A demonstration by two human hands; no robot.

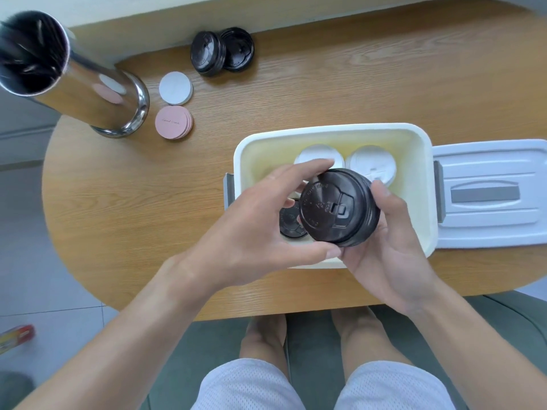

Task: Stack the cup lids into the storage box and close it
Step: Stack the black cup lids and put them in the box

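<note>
Left hand (254,229) and right hand (390,250) clamp stack of black plastic cup lids (337,207) over open cream storage box (426,202); 2 white lid stacks (370,164) inside at 12 o'clock, possibly 1 black lid (288,220) at 9.

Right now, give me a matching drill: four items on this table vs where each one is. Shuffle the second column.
Items:
1. black lid stack
2. white lids
3. box cover
4. pink discs

Places:
A. beside the steel cylinder
B. held in both hands above the storage box
C. flat on the table, right of the box
D. inside the box, far side

Pairs: 1-B, 2-D, 3-C, 4-A
</note>
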